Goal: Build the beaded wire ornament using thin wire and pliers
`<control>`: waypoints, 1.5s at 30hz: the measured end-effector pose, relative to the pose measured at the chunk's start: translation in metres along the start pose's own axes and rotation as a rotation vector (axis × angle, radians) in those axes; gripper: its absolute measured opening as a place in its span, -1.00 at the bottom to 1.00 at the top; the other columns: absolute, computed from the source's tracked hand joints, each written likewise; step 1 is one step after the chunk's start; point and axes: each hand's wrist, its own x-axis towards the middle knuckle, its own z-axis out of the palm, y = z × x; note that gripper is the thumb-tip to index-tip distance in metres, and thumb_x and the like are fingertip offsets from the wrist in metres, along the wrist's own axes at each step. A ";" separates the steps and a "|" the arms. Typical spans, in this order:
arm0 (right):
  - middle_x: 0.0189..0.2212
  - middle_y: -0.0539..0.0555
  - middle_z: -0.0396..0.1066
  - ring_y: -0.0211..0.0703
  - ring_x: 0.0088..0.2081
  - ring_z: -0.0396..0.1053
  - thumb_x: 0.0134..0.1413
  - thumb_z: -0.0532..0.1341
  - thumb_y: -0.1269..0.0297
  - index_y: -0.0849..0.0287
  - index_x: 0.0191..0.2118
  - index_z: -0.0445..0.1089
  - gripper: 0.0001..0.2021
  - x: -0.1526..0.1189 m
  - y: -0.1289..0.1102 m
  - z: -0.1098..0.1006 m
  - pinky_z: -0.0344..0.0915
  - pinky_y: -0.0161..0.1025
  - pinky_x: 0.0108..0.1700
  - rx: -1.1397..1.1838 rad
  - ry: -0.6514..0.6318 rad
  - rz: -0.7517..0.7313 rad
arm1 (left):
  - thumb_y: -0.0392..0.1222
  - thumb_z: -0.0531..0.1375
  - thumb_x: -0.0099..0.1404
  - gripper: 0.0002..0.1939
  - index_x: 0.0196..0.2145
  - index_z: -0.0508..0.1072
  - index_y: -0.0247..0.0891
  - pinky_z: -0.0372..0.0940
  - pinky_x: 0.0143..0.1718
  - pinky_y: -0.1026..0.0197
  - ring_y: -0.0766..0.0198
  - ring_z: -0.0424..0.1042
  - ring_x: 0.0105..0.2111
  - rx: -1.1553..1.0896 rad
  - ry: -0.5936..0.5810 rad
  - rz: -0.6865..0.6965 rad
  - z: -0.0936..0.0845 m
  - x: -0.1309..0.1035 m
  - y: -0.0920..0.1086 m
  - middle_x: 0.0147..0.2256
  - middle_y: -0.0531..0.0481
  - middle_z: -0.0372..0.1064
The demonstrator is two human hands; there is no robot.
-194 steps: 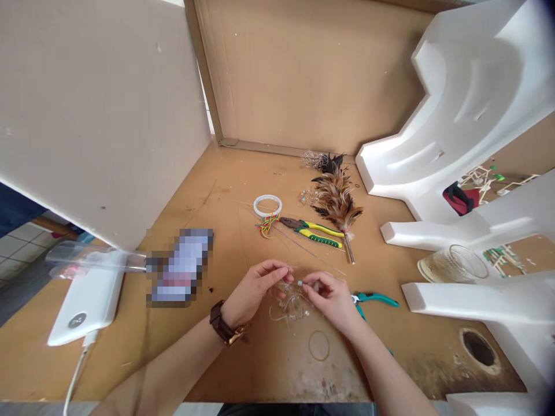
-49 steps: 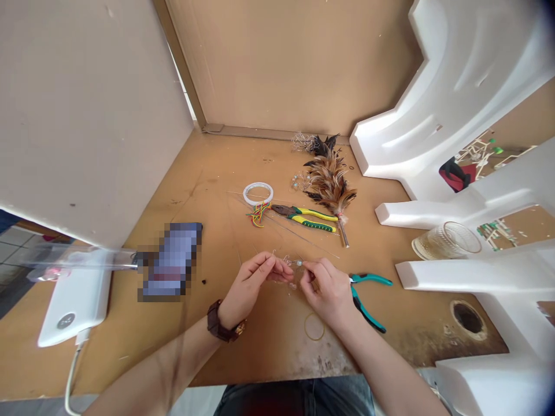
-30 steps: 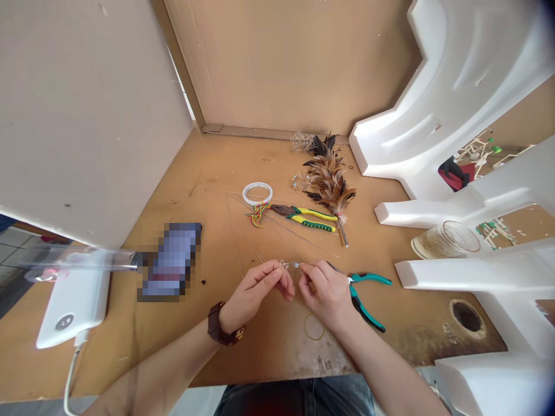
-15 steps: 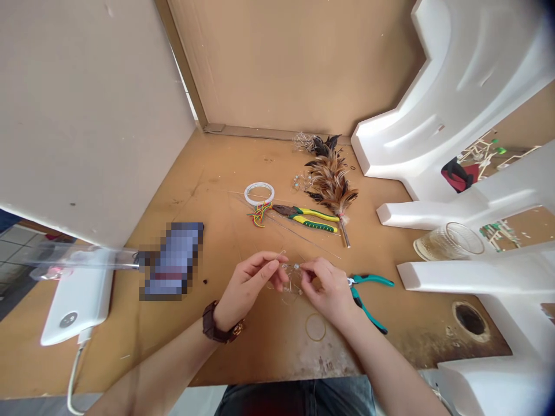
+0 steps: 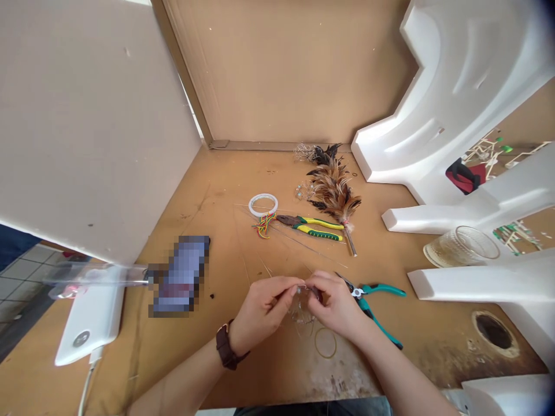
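Fingertips of my left hand (image 5: 271,306), with a dark watch on the wrist, pinch a thin wire near a small clear bead. Right beside it, my right hand (image 5: 330,300) is closed on the same beaded wire piece (image 5: 302,314), which hangs in loops below the fingers. The two hands nearly touch at the fingertips. Green-handled pliers (image 5: 368,293) lie open to the right, partly behind my right hand. A thin yellowish ring (image 5: 325,343) rests on the table below the hands.
Yellow-green pliers (image 5: 314,227), a white tape ring (image 5: 263,205), colourful threads (image 5: 263,226) and a feather bundle (image 5: 336,190) lie ahead. Phone (image 5: 182,276) and white power bank (image 5: 91,318) are left. A glass (image 5: 462,247) and white foam (image 5: 459,284) stand right.
My hands have come closer together, fingertips now nearly meeting at the wire. The camera view has shifted slightly, so the tabletop objects appear lower and a little further right.
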 end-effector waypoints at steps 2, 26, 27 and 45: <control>-0.58 -0.05 0.20 -0.33 -0.53 0.18 -0.16 0.05 0.56 0.19 -0.44 0.35 -0.81 0.000 -0.002 0.000 0.10 -0.40 -0.49 0.007 -0.010 0.016 | -0.31 0.04 0.25 -0.81 -0.25 0.44 -0.24 0.24 -0.37 0.36 0.38 0.38 -0.43 0.081 -0.008 0.041 0.001 0.000 0.001 -0.39 0.01 0.45; -0.50 -0.01 0.35 -0.27 -0.48 0.31 -0.17 0.10 0.50 0.18 -0.29 0.31 -0.77 -0.005 -0.002 0.006 0.23 -0.35 -0.41 -0.093 0.088 0.051 | -0.35 -0.01 0.23 -0.82 -0.40 0.37 -0.27 0.16 -0.43 0.33 0.35 0.32 -0.50 0.410 -0.099 0.075 0.007 0.002 -0.006 -0.51 0.02 0.38; -0.52 -0.02 0.34 -0.28 -0.49 0.30 -0.17 0.10 0.49 0.18 -0.31 0.31 -0.79 -0.005 -0.002 0.005 0.23 -0.36 -0.42 -0.092 0.081 0.060 | -0.34 -0.01 0.23 -0.82 -0.40 0.37 -0.27 0.16 -0.44 0.33 0.35 0.32 -0.50 0.415 -0.114 0.081 0.007 0.002 -0.007 -0.51 0.01 0.37; -0.59 -0.04 0.31 -0.32 -0.54 0.27 -0.16 0.08 0.51 0.16 -0.43 0.37 -0.83 -0.003 0.006 0.005 0.17 -0.39 -0.47 -0.125 0.094 0.025 | -0.12 -0.03 0.28 -0.83 -0.29 0.23 -0.28 0.08 -0.73 0.45 0.51 0.21 -0.69 -0.493 -0.194 -0.410 -0.013 0.010 -0.010 -0.46 0.05 0.31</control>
